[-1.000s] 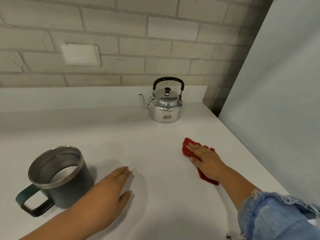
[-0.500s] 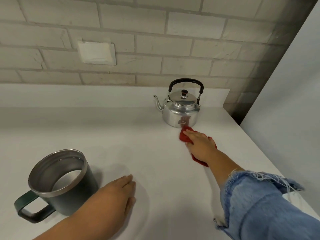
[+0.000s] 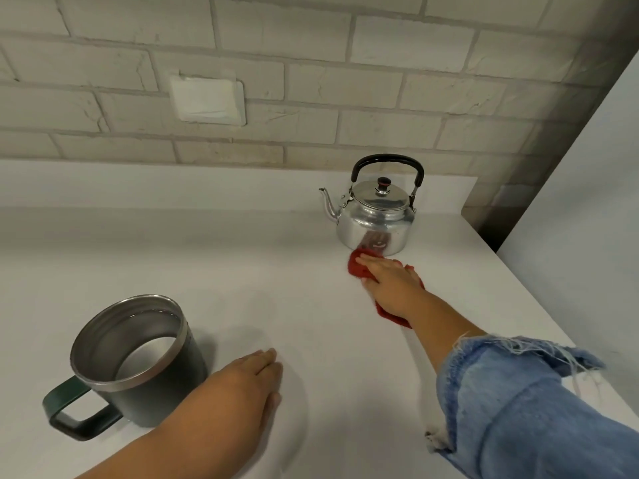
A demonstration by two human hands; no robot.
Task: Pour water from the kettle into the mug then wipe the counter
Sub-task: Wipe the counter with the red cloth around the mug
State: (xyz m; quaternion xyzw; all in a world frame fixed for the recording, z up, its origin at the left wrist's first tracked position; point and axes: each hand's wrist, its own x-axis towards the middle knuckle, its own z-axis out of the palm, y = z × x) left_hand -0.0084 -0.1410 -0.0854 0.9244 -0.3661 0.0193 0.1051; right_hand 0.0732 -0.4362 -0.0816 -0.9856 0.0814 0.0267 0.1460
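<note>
A shiny metal kettle (image 3: pixel 375 221) with a black handle stands at the back right of the white counter (image 3: pixel 242 271), spout pointing left. My right hand (image 3: pixel 392 283) presses flat on a red cloth (image 3: pixel 358 266) just in front of the kettle's base. The cloth's front edge touches or nearly touches the kettle. A dark green mug (image 3: pixel 138 357) with a steel inside holds water and stands at the front left, handle toward me. My left hand (image 3: pixel 242 385) lies flat, palm down, on the counter just right of the mug and holds nothing.
A brick wall with a white wall plate (image 3: pixel 207 100) runs behind the counter. A pale panel (image 3: pixel 587 219) rises along the counter's right edge. My blue frayed sleeve (image 3: pixel 518 402) covers the front right corner.
My right hand has slid the red cloth away from me across the counter, up to the kettle's base. My left hand and the mug have stayed put.
</note>
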